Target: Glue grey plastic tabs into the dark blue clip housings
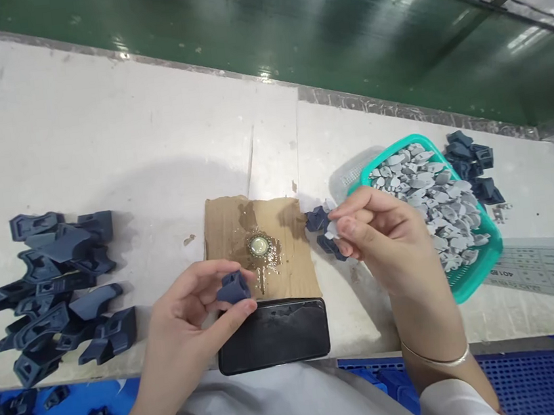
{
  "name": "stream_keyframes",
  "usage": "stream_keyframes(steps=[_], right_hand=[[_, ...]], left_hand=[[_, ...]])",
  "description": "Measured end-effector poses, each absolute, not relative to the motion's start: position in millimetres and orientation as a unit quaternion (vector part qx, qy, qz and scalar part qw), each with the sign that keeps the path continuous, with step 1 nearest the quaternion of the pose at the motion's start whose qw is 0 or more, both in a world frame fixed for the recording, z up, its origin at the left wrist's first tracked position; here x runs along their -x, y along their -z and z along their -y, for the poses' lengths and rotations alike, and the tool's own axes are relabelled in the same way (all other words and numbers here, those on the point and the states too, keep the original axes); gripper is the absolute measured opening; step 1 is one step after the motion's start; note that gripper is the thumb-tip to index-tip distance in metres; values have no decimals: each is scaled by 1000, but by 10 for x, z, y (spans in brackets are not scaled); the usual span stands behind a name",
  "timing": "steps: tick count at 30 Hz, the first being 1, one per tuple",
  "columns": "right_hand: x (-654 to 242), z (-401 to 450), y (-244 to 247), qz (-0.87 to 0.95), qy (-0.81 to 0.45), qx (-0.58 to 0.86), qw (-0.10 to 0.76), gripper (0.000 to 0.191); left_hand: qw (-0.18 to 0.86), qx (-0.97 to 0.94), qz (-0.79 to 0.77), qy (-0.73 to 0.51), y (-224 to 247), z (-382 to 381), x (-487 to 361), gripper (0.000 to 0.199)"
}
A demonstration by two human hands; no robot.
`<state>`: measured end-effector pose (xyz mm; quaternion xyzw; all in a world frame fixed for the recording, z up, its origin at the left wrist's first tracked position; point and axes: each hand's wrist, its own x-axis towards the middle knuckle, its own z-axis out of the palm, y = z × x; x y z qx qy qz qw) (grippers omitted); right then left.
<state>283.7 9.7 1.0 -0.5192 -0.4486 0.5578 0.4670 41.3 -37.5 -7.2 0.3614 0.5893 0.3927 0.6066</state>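
My left hand (pixel 194 315) grips a small dark blue plastic part (pixel 234 287) between thumb and fingers, over the phone's upper left corner. My right hand (pixel 378 230) pinches a small light grey piece (pixel 331 230) near the cardboard's right side. Just behind those fingertips, several dark blue parts (pixel 316 219) lie on the table, partly hidden. Between the hands is a brown cardboard sheet (pixel 220 230) with a small round cap (pixel 260 245) and wet, shiny spots around it. A green basket (pixel 496 247) full of light grey pieces stands beyond my right hand.
A black phone (pixel 275 336) lies at the table's front edge. Many dark blue parts (pixel 68 246) are piled at the left, others (pixel 470 161) behind the basket. A printed sheet (pixel 550 264) lies at right. Blue bins (pixel 527 379) sit below the edge; a green surface (pixel 238 26) runs behind.
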Motion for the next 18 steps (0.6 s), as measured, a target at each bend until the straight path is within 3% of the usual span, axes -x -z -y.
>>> stream_keyframes(steps=[8, 18], right_hand=[[-2613, -98, 123, 484, -523, 537, 452, 34], [-2438, -36, 208, 539, -433, 562, 454, 28]], left_hand=[[638, -297, -563, -434, 80, 406, -456, 15], [690, -264, -497, -456, 175, 381, -344, 11]])
